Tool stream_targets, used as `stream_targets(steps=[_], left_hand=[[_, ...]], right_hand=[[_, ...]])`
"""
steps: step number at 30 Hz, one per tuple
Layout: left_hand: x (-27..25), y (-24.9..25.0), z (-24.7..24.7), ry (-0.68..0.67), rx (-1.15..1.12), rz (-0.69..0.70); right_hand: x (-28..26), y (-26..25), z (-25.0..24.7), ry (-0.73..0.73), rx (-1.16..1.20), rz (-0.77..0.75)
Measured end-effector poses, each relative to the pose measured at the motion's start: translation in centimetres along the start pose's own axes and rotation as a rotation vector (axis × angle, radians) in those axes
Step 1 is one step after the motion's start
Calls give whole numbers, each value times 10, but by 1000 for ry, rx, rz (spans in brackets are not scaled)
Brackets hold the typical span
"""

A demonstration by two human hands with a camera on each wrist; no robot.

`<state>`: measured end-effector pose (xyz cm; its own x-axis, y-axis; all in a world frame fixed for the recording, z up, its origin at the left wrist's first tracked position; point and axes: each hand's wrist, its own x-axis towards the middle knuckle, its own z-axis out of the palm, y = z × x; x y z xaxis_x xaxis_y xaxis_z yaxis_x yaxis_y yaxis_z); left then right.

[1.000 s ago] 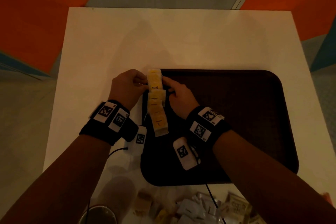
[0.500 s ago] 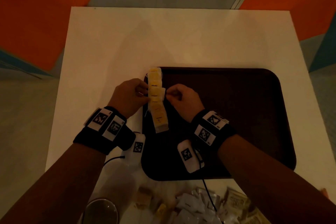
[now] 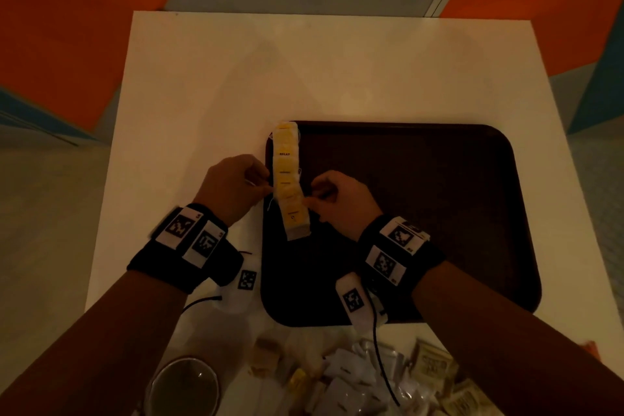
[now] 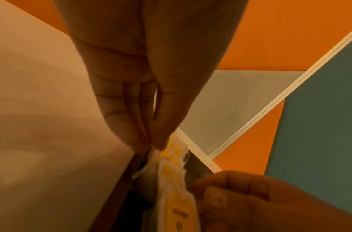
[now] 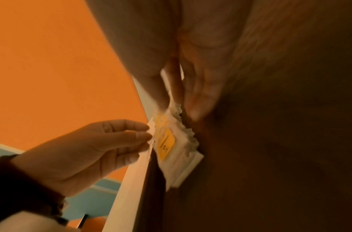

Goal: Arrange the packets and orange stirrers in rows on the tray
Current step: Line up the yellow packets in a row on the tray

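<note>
A row of yellow packets [image 3: 287, 179] lies overlapped along the left edge of the dark brown tray [image 3: 422, 196]. My left hand [image 3: 266, 184] is at the row's left side, thumb and fingertips meeting in a pinch on a packet's edge [image 4: 151, 146]. My right hand [image 3: 312, 197] is at the row's right side with fingers curled, thumb and forefinger pinching the packets [image 5: 171, 146] there. Both hands sit near the row's lower half. The orange stirrers are not clearly in view.
The tray sits on a white table [image 3: 304, 71]. A heap of loose white and tan packets [image 3: 371, 375] lies at the near edge, with a round glass [image 3: 184, 388] to its left. The rest of the tray's floor is bare.
Both hands have slid toward me along the row, from its far end to its near half. The packets now lie in a straighter line.
</note>
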<state>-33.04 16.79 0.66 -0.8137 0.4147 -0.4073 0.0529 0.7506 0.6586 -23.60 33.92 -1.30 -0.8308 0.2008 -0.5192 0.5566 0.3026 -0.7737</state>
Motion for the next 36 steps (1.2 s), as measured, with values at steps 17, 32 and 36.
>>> stream_targets(steps=[17,32,36], left_hand=[[-25,-1,7,6,-122,-29],[-23,1,9,5,-106,-27],[-18,0,7,15,-127,-27]], right_hand=[[-19,3,13,5,-77,-3],[-21,-7,5,-314,-289,-136],[-16,-3,5,-234,-223,-114]])
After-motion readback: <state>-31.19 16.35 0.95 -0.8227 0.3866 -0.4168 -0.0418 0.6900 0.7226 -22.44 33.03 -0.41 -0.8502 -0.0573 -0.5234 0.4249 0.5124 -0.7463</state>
